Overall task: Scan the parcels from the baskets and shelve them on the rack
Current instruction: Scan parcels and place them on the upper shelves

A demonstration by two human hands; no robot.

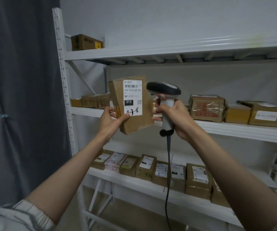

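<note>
The parcel (134,112), a small brown cardboard box, is held up in the middle of the frame, tilted slightly, its white shipping label (132,97) with barcode and handwritten mark facing the camera. Just to its right stands the scanner (165,104), its dark head pointing left toward the label and its grey cable (167,172) hanging straight down across the lower shelf.

Behind them is the white metal rack (62,80). Its top shelf, upper left of the frame, holds one brown box (86,42). The middle shelf carries a row of boxes (207,107), some behind the parcel at left and more at the right edge, one wrapped in clear tape. The bottom shelf holds a tight line of small labelled parcels (146,165), partly hidden by both forearms. A dark grey curtain (18,97) fills the left side.

The left hand (112,120) grips the parcel at its lower left corner, thumb pressed on the front by the label, fingers curled behind. The right hand (176,117) wraps round the scanner's white handle, fingers closed; its fingertips reach toward the parcel's right edge, and I cannot tell whether they touch it
</note>
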